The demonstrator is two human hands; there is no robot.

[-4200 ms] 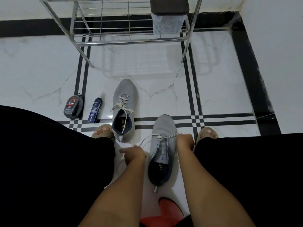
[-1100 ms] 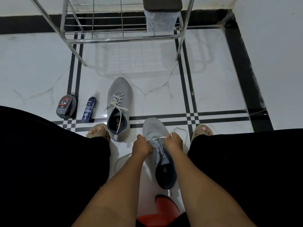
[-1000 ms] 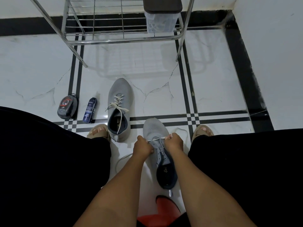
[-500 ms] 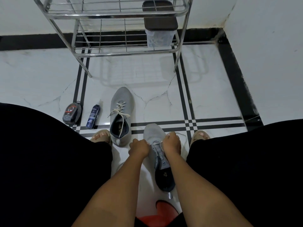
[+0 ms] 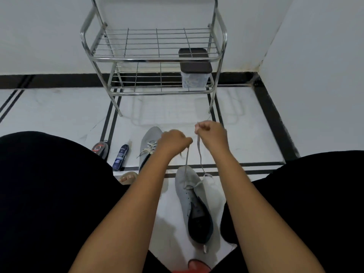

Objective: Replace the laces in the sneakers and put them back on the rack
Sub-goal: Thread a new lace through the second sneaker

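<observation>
rack (image 5: 155,60) stands well beyond both hands, sneaker (image 5: 194,201) on the floor below the grips, long axis toe-away toward the rack. left hand (image 5: 173,141) and right hand (image 5: 211,134) each pinch a lace (image 5: 199,152) end, both strands pulled taut up from the front eyelets; right hand higher, left slightly nearer the shoe.

Dim, flat and cool indoors, greyish throughout (no single bright source in sight). Soft rack (image 5: 153,56) shadow and faint sheen on the glossy floor (image 5: 59,111). Wide-angle bending of edge lines; slightly soft, black clothing (image 5: 49,194) without detail
</observation>
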